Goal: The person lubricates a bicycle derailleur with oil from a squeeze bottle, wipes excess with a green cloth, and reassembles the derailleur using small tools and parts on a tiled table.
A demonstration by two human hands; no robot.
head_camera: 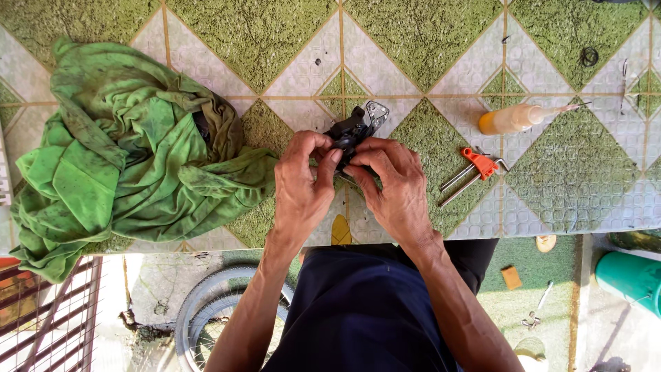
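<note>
Both hands hold a small black mechanical part with a silver metal cage, like a bicycle derailleur, just above a green-and-white tiled surface. My left hand pinches its near left side with thumb and fingers. My right hand grips it from the right, fingertips meeting the left hand's at the part's black body. The part's lower half is hidden behind my fingers.
A crumpled, dirty green cloth lies at left. At right lie a set of hex keys in an orange holder and an orange squeeze bottle. Below the ledge are a bicycle wheel, a teal bucket and pliers.
</note>
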